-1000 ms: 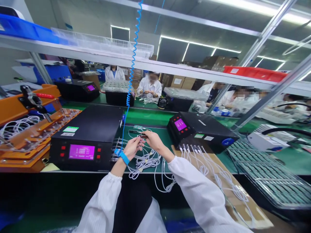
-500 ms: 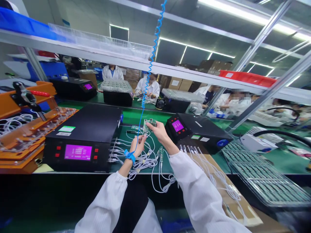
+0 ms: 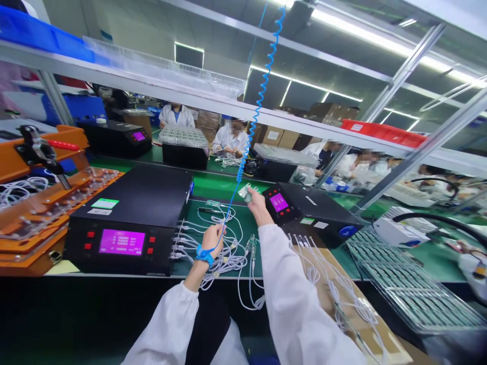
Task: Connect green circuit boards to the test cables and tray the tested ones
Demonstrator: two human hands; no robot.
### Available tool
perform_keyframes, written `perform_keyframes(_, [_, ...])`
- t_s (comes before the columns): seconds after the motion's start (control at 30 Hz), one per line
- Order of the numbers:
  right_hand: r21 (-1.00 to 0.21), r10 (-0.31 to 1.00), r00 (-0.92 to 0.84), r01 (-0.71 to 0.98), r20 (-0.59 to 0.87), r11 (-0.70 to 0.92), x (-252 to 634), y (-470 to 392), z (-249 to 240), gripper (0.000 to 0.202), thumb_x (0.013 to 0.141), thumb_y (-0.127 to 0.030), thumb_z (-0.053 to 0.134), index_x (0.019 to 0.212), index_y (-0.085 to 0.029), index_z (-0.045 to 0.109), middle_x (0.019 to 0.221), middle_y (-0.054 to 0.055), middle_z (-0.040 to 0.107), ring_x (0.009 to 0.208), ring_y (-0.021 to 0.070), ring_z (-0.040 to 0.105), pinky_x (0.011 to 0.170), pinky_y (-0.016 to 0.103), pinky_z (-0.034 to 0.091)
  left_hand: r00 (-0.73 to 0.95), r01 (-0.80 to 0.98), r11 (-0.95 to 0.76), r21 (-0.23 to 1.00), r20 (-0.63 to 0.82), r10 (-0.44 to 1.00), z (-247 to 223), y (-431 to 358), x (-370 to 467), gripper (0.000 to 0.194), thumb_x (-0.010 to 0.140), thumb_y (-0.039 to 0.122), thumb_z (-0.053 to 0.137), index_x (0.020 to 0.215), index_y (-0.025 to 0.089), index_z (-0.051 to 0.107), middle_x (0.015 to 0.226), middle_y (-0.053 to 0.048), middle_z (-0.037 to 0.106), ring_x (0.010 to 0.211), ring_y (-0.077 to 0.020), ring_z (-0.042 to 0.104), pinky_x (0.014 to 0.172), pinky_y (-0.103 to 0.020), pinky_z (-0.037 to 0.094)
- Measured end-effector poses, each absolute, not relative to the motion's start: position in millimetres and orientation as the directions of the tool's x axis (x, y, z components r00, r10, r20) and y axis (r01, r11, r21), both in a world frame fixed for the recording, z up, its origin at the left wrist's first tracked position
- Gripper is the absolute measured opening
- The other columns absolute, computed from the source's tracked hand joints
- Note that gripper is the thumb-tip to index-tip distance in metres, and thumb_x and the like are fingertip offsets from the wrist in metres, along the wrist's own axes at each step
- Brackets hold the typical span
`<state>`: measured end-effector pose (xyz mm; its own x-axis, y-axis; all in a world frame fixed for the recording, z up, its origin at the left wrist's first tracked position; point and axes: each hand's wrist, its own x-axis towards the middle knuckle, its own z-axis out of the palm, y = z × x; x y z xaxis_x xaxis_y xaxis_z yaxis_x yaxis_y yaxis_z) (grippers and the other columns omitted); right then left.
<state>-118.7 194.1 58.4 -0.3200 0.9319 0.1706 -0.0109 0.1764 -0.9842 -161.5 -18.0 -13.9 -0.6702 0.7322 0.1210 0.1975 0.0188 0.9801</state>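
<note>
My right hand (image 3: 257, 207) is raised over the back of the green mat, fingers closed on a small green circuit board (image 3: 244, 191); whether it is one board or more is unclear. My left hand (image 3: 213, 237) hovers above bundled white cables (image 3: 230, 259), its fingertips pinched together. What they grip, if anything, is hidden. Around the left wrist is a blue wrist strap (image 3: 205, 255) with a coiled blue cord (image 3: 262, 91) running upward. Another circuit board (image 3: 251, 246), joined to white cables, lies between my forearms. Farther back on the mat lies one more board (image 3: 213, 204).
A black tester (image 3: 125, 218) with a purple screen stands left, a second tester (image 3: 312, 208) right. An orange clamp fixture (image 3: 57, 203) is at the far left. Trays of boards (image 3: 411, 284) lie at the right. A shelf (image 3: 213, 101) crosses above; people in white coats sit beyond.
My right hand has moved up and away from the left hand, carrying the circuit board. My left hand has dropped slightly and stays closed. The view has shifted a little.
</note>
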Motion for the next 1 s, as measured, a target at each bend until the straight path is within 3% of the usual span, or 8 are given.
perform_keyframes(0.1, [-0.907,0.899,-0.286,0.166,0.332,0.387,-118,210,60,0.016,0.090,-0.030,0.063,0.095,-0.015,0.063,0.091,0.009,0.074,0.095,0.0225,0.070,0.090,0.039,0.057,-0.713,0.109,-0.001,0.994,0.078,0.697,-23,-27,-172,0.030,0.097,0.044,0.055,0.096,0.016,0.067,0.059,0.001,0.063,0.044,-0.0156,0.061,0.056,-0.028,0.050])
perform_keyframes(0.17, [-0.796,0.824,-0.400,0.291,0.402,0.530,-128,204,53,0.019,0.093,-0.028,0.057,0.104,-0.014,0.064,0.103,0.012,0.075,0.101,0.0236,0.070,0.095,0.041,0.054,-0.756,0.057,-0.023,0.998,0.058,0.652,-27,-32,-179,0.039,0.097,0.043,0.057,0.122,0.013,0.060,0.081,-0.005,0.072,0.048,-0.0136,0.064,0.054,-0.027,0.053])
perform_keyframes(0.23, [-0.649,0.717,-0.568,0.375,0.404,0.662,-148,186,41,0.019,0.096,-0.025,0.054,0.109,-0.016,0.065,0.109,0.013,0.076,0.103,0.0244,0.071,0.097,0.039,0.052,-0.779,0.024,-0.043,0.999,0.046,0.626,-29,-37,-182,0.051,0.095,0.044,0.062,0.135,0.014,0.052,0.109,-0.013,0.072,0.051,-0.0113,0.065,0.051,-0.026,0.053])
perform_keyframes(0.33, [-0.408,0.551,-0.777,0.417,0.303,0.812,-184,153,25,0.021,0.097,-0.017,0.053,0.114,-0.017,0.065,0.112,0.016,0.076,0.107,0.0262,0.071,0.097,0.037,0.051,-0.777,0.011,-0.065,0.998,0.049,0.627,-32,-49,-180,0.053,0.091,0.046,0.068,0.131,0.015,0.054,0.129,-0.018,0.063,0.054,-0.0101,0.066,0.045,-0.025,0.052])
perform_keyframes(0.43, [-0.205,0.426,-0.887,0.391,0.175,0.897,-213,129,15,0.025,0.092,-0.010,0.057,0.116,-0.015,0.065,0.116,0.021,0.074,0.112,0.0286,0.070,0.100,0.037,0.050,-0.766,0.009,-0.076,0.997,0.056,0.641,-34,-61,-176,0.047,0.089,0.046,0.070,0.122,0.015,0.060,0.122,-0.015,0.064,0.057,-0.0106,0.067,0.045,-0.024,0.053])
perform_keyframes(0.57, [-0.035,0.326,-0.943,0.324,0.063,0.945,-226,115,7,0.032,0.093,-0.007,0.052,0.123,-0.011,0.063,0.119,0.024,0.072,0.113,0.0295,0.069,0.096,0.037,0.051,-0.758,-0.019,-0.090,0.996,0.044,0.651,-33,-71,-175,0.040,0.088,0.044,0.072,0.115,0.015,0.063,0.116,-0.013,0.065,0.058,-0.0099,0.067,0.046,-0.022,0.054])
perform_keyframes(0.77, [0.051,0.188,-0.981,0.190,0.036,0.980,-224,117,-7,0.025,0.095,-0.005,0.047,0.113,-0.007,0.065,0.115,0.027,0.071,0.113,0.0327,0.066,0.099,0.040,0.049,-0.755,-0.063,-0.101,0.993,0.018,0.655,-26,-69,-179,0.032,0.088,0.036,0.073,0.111,0.015,0.066,0.112,-0.012,0.067,0.054,-0.0085,0.065,0.045,-0.021,0.053])
perform_keyframes(1.0, [-0.034,0.154,-0.978,0.150,0.144,0.988,-213,122,-10,0.029,0.085,0.001,0.053,0.111,-0.009,0.063,0.114,0.025,0.070,0.111,0.0313,0.063,0.098,0.039,0.047,-0.783,-0.049,-0.099,0.994,0.024,0.622,-22,-60,-185,0.032,0.089,0.035,0.072,0.111,0.013,0.066,0.114,-0.013,0.067,0.056,-0.0083,0.065,0.045,-0.021,0.051])
